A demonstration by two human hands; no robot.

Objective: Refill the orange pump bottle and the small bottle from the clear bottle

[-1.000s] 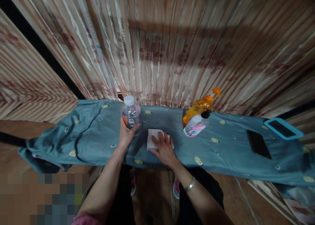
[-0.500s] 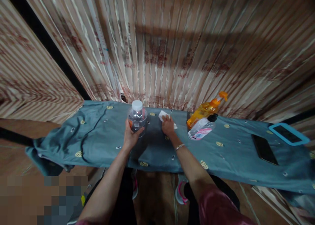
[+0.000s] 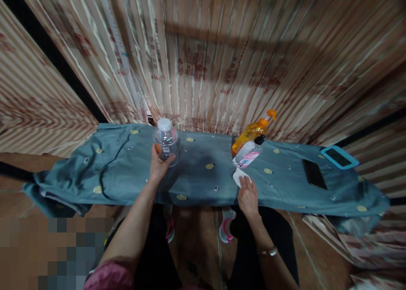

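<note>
My left hand (image 3: 159, 163) is wrapped round the lower part of a large clear plastic bottle (image 3: 170, 143) with a white cap, which stands upright on the blue-green patterned cloth (image 3: 193, 178). My right hand (image 3: 248, 192) has its fingers on a folded white tissue (image 3: 239, 176), holding it down against the cloth near the front edge. Just beyond the tissue stands a clear bottle (image 3: 248, 153) with a black top and a pink label. Partly behind that one is an orange pump bottle (image 3: 250, 135).
A dark phone (image 3: 314, 174) lies on the cloth to the right. Past it is a blue-framed device (image 3: 340, 157) with a dark screen. Striped curtains (image 3: 203, 70) hang close behind the covered surface, and a black pole (image 3: 57, 57) slants at the left.
My right hand has moved right and nearer to me with the white tissue, from the middle to beside the bottles. My left hand stays on the clear bottle. The view has shifted somewhat.
</note>
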